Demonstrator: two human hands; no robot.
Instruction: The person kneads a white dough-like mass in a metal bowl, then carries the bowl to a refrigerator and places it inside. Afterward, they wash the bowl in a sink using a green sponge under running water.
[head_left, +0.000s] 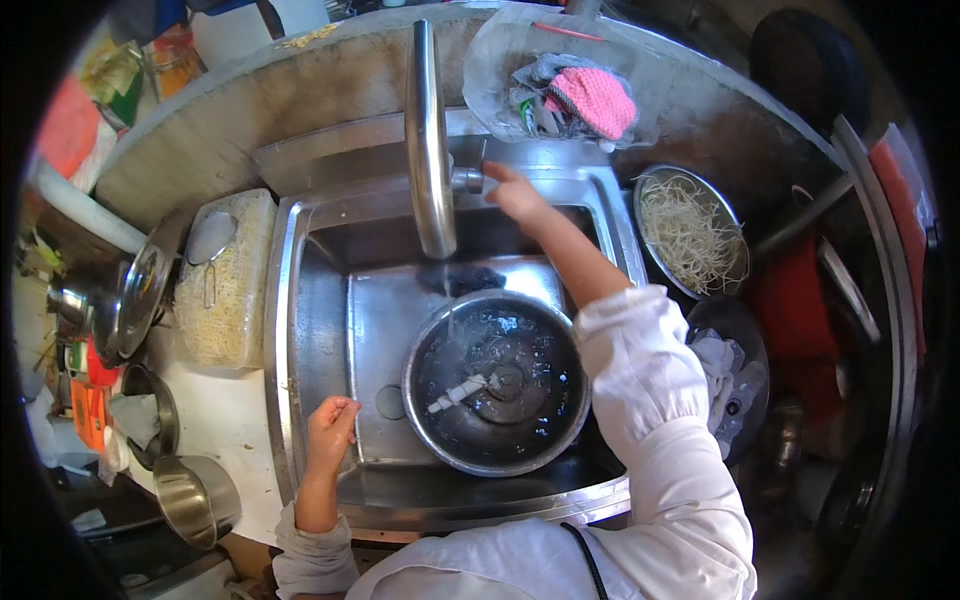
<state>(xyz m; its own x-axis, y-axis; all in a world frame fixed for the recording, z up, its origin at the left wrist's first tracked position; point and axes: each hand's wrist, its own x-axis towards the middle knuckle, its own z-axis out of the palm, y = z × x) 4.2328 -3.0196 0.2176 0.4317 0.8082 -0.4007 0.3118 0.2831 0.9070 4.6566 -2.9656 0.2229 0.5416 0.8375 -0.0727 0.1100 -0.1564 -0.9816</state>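
Observation:
My right hand (517, 196) reaches across the sink to the tap's small lever (484, 152), with a fingertip at it and the fingers apart. The curved steel faucet (427, 142) sends a thin stream of water (451, 315) down into a round metal basin (409, 409). Under the water in that basin lies a white, tapered, segmented piece (459, 393); what it is I cannot tell. My left hand (331, 431) hovers over the left rim of the stainless steel sink (367, 322). Its fingers are curled in, with nothing visible in them.
Left of the sink stand a clear tub of pale shreds (225, 315) with a small strainer (211, 237) on top, and a steel pot (193, 499). To the right is a bowl of pale sprouts (690, 232). A pink cloth (594, 103) lies in plastic behind the faucet.

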